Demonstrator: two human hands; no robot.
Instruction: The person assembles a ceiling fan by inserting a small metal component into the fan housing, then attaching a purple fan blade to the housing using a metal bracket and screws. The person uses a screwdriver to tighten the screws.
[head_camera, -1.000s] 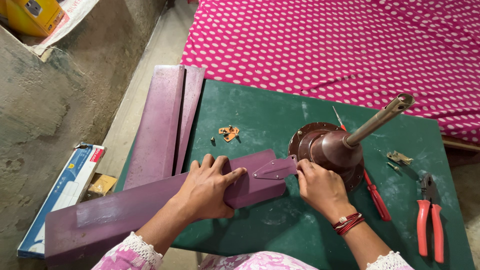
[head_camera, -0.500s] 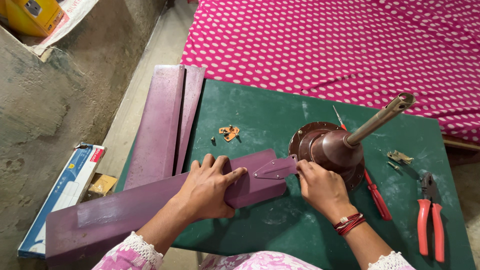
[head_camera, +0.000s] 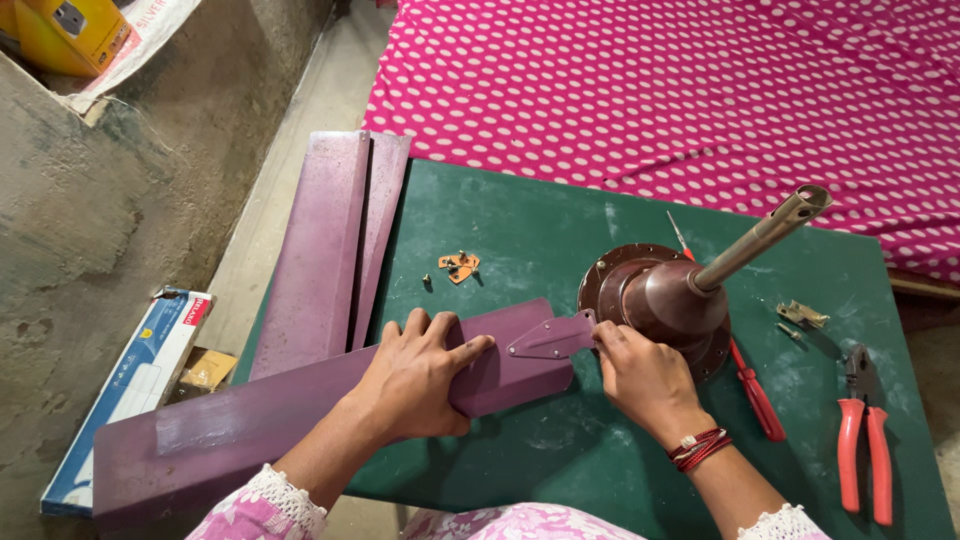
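A long purple fan blade (head_camera: 250, 420) lies across the green table (head_camera: 520, 240), its metal bracket (head_camera: 550, 338) reaching the brown fan motor (head_camera: 660, 300). My left hand (head_camera: 415, 380) presses flat on the blade near the bracket end, fingers spread. My right hand (head_camera: 645, 380) rests where the bracket meets the motor's rim, fingertips pinched there; what they hold is hidden. A metal rod (head_camera: 765, 235) sticks up and to the right from the motor.
Two more purple blades (head_camera: 330, 240) lie at the table's left edge. Small brass parts (head_camera: 458, 266) sit mid-table. A red screwdriver (head_camera: 755, 390), red-handled pliers (head_camera: 865, 440) and a small metal piece (head_camera: 800, 315) lie right. Pink dotted cloth (head_camera: 680, 90) is behind; a box (head_camera: 130, 390) lies on the floor.
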